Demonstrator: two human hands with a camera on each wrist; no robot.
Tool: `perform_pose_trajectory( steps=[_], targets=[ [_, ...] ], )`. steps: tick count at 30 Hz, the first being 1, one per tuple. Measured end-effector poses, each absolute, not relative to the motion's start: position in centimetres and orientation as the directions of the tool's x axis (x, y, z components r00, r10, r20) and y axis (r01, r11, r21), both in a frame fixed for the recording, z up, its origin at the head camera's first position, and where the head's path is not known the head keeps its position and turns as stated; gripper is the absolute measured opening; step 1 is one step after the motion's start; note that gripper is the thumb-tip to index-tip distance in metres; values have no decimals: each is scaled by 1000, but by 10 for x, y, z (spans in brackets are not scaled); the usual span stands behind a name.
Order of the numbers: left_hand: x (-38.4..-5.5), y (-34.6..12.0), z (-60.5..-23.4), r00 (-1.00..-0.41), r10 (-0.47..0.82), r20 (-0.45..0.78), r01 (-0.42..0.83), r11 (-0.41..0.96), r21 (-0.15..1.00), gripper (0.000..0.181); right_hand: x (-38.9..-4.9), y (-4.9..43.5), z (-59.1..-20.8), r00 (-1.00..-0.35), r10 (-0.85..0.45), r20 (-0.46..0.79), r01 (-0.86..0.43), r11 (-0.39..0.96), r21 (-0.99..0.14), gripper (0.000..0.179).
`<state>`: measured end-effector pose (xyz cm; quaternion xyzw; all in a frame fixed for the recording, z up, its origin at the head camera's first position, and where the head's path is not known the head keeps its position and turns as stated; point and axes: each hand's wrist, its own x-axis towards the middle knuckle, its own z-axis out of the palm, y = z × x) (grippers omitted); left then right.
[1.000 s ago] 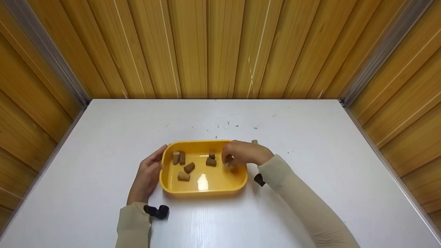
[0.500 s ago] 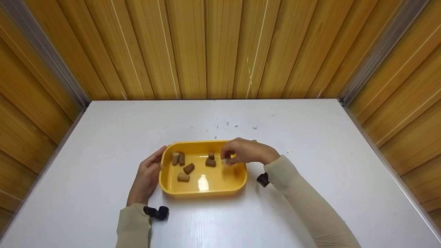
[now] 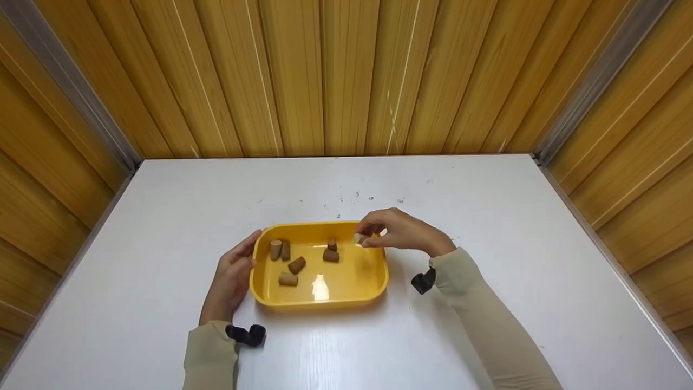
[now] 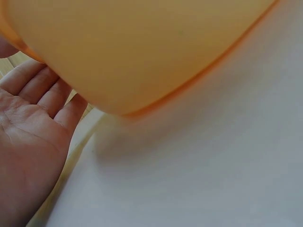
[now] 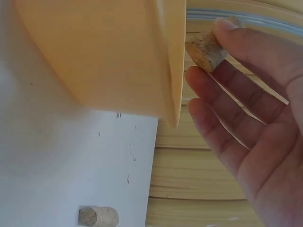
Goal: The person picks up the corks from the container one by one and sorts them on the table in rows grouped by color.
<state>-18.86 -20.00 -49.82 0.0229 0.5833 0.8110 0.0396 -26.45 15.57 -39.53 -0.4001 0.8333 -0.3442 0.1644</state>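
A yellow plastic tub stands on the white table with several cork stoppers inside, some pale, some dark brown. My left hand holds the tub at its left end, thumb at the rim and fingers along the outer wall. The left wrist view shows those fingers partly hidden behind the tub wall. Over the tub's far right corner, my right hand pinches a pale cork between thumb and fingers. In the right wrist view this cork shows a speckled, angled end.
Another cork lies on the table outside the tub, seen in the right wrist view and hidden behind my right hand in the head view. Dark scuffs mark the table. Wood-patterned panels stand along the back and sides.
My right hand has risen from inside the tub's right part toward its far right corner, bringing the pale cork up with it. My left hand and the tub stay in place.
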Motion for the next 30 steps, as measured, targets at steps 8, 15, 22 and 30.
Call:
perform_pose_trajectory(
  steps=[8, 15, 22, 30],
  targets=[
    [-188, -200, -497, -996, 86, -12, -39, -320, 946, 63, -270, 174, -406, -686, -721, 99, -563, 439, -700, 26],
    [-188, -202, -499, -996, 88, -2, -31, -334, 942, 64, -272, 194, -416, -750, -650, 124, -522, 466, -715, 26],
    [-187, -204, -499, -996, 90, 7, -24, -328, 944, 66, -278, 213, -426, -831, -546, 107, -418, 486, -767, 29],
    [-186, -206, -499, -996, 84, 10, -18, -323, 946, 66, -283, 226, -436, -888, -448, 103, -362, 542, -759, 30]
  ],
)
